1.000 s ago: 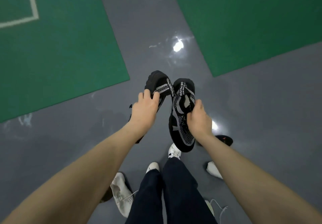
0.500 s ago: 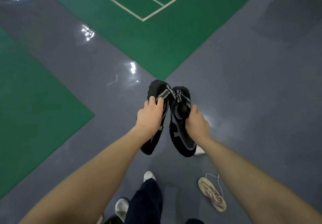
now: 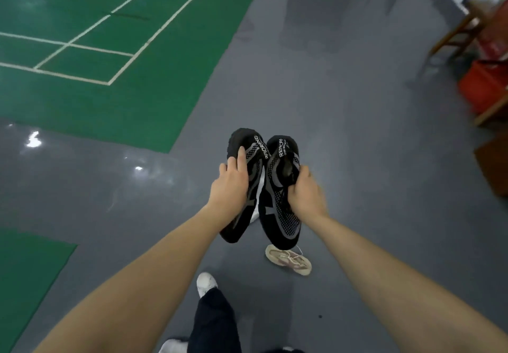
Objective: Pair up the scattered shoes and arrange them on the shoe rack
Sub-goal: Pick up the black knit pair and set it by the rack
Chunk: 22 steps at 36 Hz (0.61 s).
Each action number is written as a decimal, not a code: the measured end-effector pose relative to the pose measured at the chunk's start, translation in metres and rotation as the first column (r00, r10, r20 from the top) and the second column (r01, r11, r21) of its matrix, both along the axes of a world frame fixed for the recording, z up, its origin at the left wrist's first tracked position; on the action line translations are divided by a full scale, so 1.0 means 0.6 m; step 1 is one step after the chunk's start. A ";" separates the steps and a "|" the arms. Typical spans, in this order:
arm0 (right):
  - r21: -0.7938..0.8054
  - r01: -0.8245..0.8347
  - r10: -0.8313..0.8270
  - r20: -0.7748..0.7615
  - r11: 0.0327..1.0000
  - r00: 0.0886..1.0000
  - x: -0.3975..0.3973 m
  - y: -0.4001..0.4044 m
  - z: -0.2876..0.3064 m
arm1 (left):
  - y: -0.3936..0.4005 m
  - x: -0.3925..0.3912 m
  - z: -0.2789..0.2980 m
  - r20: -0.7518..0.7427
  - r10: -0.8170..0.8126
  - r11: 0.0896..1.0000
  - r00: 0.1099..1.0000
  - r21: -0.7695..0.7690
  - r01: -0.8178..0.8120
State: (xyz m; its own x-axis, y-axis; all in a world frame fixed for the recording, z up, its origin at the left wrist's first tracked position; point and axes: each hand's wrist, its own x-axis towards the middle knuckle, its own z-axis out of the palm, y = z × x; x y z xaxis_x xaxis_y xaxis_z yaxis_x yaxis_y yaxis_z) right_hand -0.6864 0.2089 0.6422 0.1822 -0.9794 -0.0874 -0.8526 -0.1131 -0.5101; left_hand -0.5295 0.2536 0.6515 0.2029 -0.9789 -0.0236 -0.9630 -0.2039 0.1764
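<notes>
Both hands up in front, each clamped on one shoe of a black knit pair w/ grey mesh panels and white lettering on the heel straps. Left hand (image 3: 229,185) grips the left black mesh shoe (image 3: 248,160) from the outer side, fingers (image 3: 242,157) laid over the heel end, toe hanging down toward the person. Right hand (image 3: 303,190) is closed on the right black mesh shoe (image 3: 280,207) at its collar opening, fingertips tucked into the opening; the toe also points down. The two shoes sit side by side, heels up, touching or nearly touching along their inner edges, held in the air above the glossy grey floor (image 3: 357,160).

Directly under the pair, on the floor, lies a beige lace-up sneaker (image 3: 288,259), upper facing up, a loose white lace trailing off its right side. A bit of white shows between the two held shoes; can't tell what it is.

Bottom centre: the person's dark trouser leg (image 3: 214,322) and white shoe toe (image 3: 206,282), a second white toe at the frame's lower edge.

Green court mat w/ white lines (image 3: 110,50) covers upper left; another green patch at lower left. Far right, blurred: wooden frame furniture (image 3: 453,34) and a red container (image 3: 483,89) – details not readable. Shoe rack not identifiable in view.
</notes>
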 end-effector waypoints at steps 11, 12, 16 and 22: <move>0.015 0.419 -0.417 -0.064 0.908 0.906 -0.386 0.115 0.035 | -0.006 -0.388 0.037 -0.112 -0.390 0.918 0.914 0.029 0.395; 0.024 0.456 -0.454 -0.063 0.889 0.889 -0.415 0.126 0.035 | -0.007 -0.418 0.039 -0.124 -0.430 0.899 0.895 0.034 0.436; 0.052 0.603 -0.601 -0.060 0.796 0.797 -0.523 0.170 0.031 | -0.013 -0.534 0.036 -0.180 -0.570 0.808 0.801 0.054 0.587; 0.088 0.777 -0.773 -0.078 0.624 0.630 -0.646 0.216 0.032 | -0.026 -0.677 0.025 -0.201 -0.753 0.632 0.626 0.045 0.774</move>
State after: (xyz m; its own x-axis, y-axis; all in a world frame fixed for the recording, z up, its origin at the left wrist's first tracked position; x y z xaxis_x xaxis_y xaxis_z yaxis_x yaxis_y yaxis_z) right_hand -1.0739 0.3387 0.6613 -0.6442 -0.7416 -0.1873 -0.6148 0.6477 -0.4501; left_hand -0.9358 0.2382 0.6668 -0.6328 -0.7668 -0.1079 -0.7445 0.5642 0.3569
